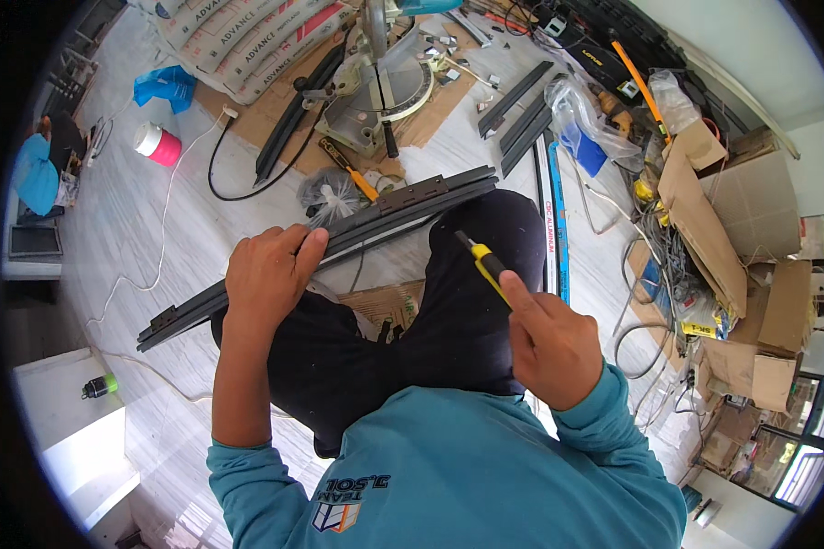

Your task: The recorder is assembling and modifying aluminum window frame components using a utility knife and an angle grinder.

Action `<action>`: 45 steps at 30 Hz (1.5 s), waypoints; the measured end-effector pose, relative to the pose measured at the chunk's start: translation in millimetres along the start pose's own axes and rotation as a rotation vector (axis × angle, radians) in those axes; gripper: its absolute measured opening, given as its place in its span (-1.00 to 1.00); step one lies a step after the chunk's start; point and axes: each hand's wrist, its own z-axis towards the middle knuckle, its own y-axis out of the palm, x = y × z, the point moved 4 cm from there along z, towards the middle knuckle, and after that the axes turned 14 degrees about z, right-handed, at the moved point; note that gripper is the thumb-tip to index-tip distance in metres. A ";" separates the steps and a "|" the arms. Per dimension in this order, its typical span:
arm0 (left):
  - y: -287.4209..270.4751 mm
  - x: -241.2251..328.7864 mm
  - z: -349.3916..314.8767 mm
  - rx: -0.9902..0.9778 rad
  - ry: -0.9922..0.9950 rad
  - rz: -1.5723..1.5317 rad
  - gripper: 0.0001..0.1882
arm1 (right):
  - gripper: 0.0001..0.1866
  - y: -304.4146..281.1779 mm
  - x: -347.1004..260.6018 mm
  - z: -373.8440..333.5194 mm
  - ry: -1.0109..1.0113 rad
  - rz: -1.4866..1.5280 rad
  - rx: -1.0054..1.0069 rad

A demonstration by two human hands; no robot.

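Observation:
Across my thighs lies a long dark grey metal profile [357, 229], slanting up to the right. A dark hinge [414, 194] sits on its upper right part, and another hinge [163, 320] is near its lower left end. My left hand [270, 274] is closed around the profile left of its middle, thumb on top. In my right hand [554, 343] is a yellow-and-black utility knife [487, 263], its grey tip pointing up and left over my right thigh. The knife is apart from the profile. Its rear end is hidden in my fist.
Ahead stands a miter saw [375, 101] on cardboard, beside stacked sacks [256, 41]. More dark profiles [526, 128] lie at the right, near a blue-edged strip [558, 224]. Cardboard boxes [705, 220] and tangled cables fill the right side. A pink-and-white jug [158, 144] stands left.

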 end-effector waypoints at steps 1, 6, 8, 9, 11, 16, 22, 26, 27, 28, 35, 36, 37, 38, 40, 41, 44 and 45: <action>-0.3 -0.5 0.8 0.000 -0.003 0.003 -0.57 | -0.37 -4.2 0.4 0.6 -0.006 0.050 0.058; -1.7 1.4 -1.6 -0.001 0.011 -0.009 -0.55 | -0.44 -7.4 4.9 14.8 0.003 0.160 0.200; -5.6 1.5 0.0 -0.057 -0.004 0.002 -0.58 | -0.45 -1.3 6.4 21.4 -0.033 0.208 0.244; -5.2 0.6 -0.3 -0.114 -0.023 0.010 -0.62 | -0.45 1.6 7.1 22.5 -0.036 0.209 0.240; -2.5 -0.5 -0.8 -0.058 -0.008 0.001 -0.60 | -0.44 7.0 9.9 24.3 -0.016 0.249 0.239; -5.6 0.6 1.5 -0.111 -0.022 0.006 -0.62 | -0.41 18.6 11.8 16.5 0.023 0.256 0.225; -3.5 -0.5 1.1 -0.104 -0.005 -0.006 -0.63 | -0.38 17.5 8.3 14.9 0.033 0.188 0.191; -3.3 0.7 0.8 -0.100 -0.007 0.008 -0.63 | -0.37 18.9 7.9 13.3 0.010 0.133 0.166; -3.0 0.9 1.0 -0.116 -0.020 0.016 -0.62 | -0.37 21.0 8.0 11.9 0.012 0.129 0.164; -3.0 1.3 1.2 -0.116 -0.019 0.012 -0.62 | -0.38 24.1 7.9 10.2 0.021 0.123 0.168; -3.5 -0.6 1.1 -0.106 -0.034 0.006 -0.59 | -0.42 17.4 3.6 -1.6 0.072 0.130 0.031; -4.1 -1.5 2.5 -0.099 -0.047 -0.007 -0.59 | -0.42 16.5 5.7 -6.1 0.068 0.132 0.031; -5.1 -3.1 3.3 -0.098 -0.050 -0.003 -0.59 | -0.41 14.6 8.9 -11.4 0.060 0.157 0.097; -4.0 -1.8 3.5 -0.105 -0.030 0.001 -0.58 | -0.39 12.1 11.2 -15.4 0.057 0.179 0.163; -2.0 1.7 2.4 -0.115 -0.006 0.008 -0.58 | -0.40 4.2 11.4 -9.4 0.034 0.194 0.221; -2.0 1.0 1.7 -0.123 -0.005 0.004 -0.58 | -0.41 0.0 9.0 -4.1 0.011 0.209 0.281; -2.3 0.9 0.7 -0.130 -0.007 0.001 -0.59 | -0.41 9.6 5.8 1.8 0.019 0.255 0.229; -2.5 1.0 0.3 -0.129 -0.020 -0.004 -0.59 | -0.41 14.9 4.8 3.2 0.014 0.287 0.212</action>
